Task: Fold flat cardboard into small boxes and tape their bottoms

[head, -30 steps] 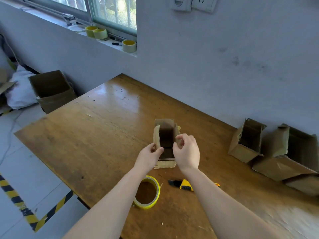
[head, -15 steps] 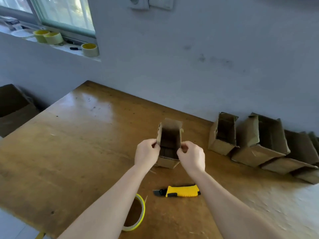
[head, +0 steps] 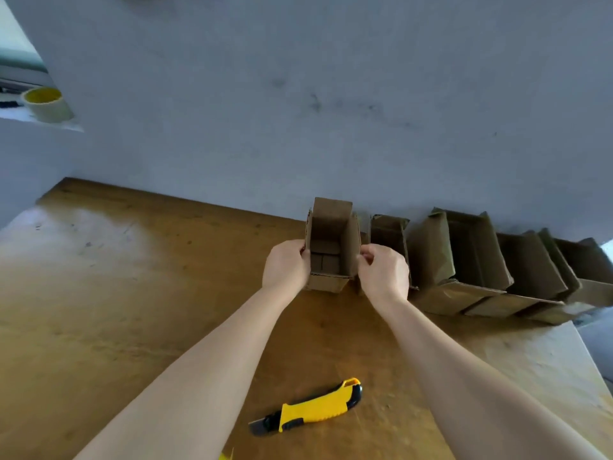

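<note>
Two bare hands hold one small open-topped brown cardboard box (head: 333, 227), which stands upright at about 12 o'clock from the person, over the brown wooden surface (head: 132, 310) and near the grey wall (head: 298, 94). The left hand (head: 287, 265) has its grip closed on the box's left wall, at 9 o'clock of the box, with the thumb at the top edge and the fingers curled against the outer face. The right hand (head: 384, 273) takes the right wall at 3 o'clock, thumb and forefinger pinching the top edge and the other fingers curled. Both grips are narrowed down to the cardboard wall. Inside the box the folded bottom flaps show. I cannot tell whether its base touches the surface.

At 3 o'clock of the held box, just beside it, a row of folded brown cardboard boxes (head: 464, 254) leans along the wall, each touching the next. At 6 o'clock, well apart from it and between the two forearms, a yellow and black utility knife (head: 315, 406) lies flat on the surface. At 10 o'clock, on a white window ledge (head: 49, 126), stands a yellowish roll of tape (head: 46, 104).
</note>
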Tool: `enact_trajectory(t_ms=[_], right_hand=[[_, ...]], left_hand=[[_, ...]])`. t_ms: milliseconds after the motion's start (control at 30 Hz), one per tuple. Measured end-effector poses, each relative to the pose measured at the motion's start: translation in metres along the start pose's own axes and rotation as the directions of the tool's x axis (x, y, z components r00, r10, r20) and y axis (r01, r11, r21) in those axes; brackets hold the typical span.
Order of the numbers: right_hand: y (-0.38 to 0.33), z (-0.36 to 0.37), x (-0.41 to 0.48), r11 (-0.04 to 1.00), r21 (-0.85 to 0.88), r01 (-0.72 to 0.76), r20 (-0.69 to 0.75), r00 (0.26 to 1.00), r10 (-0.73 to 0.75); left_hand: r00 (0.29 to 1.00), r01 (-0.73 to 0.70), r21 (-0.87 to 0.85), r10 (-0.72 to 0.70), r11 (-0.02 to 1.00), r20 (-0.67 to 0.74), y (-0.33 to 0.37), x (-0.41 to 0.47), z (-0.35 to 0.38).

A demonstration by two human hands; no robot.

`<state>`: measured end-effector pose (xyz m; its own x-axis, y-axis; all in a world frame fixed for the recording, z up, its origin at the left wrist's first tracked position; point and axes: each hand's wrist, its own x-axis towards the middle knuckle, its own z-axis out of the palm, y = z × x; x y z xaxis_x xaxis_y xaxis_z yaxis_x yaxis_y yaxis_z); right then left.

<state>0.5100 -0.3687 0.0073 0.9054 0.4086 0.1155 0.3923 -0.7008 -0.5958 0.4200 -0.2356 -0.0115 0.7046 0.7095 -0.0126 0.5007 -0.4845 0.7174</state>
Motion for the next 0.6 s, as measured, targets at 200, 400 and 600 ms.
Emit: enact_trajectory(t_ms=[200,400,600], right_hand=[[0.002,0.006,0.022,0.993,-0.110,0.032,0.031,0.999,-0.029],[-0.001,0.008,0.023,0.983,-0.170,0.066,0.065,0.996,-0.055],[-0.006,-0.005,0.006,0.985,-0.145,0.094,0.132,0.988,-0.075]], left_hand=[[0.998,-0.024,0.154,0.015,0.988,0.057,0.006,0.026,0.014],[0.989,-0.035,0.273,-0.005,0.961,0.146,0.019,0.025,0.017],[0.987,-0.043,0.372,-0.018,0.927,0.159,0.026,-0.005,-0.006]])
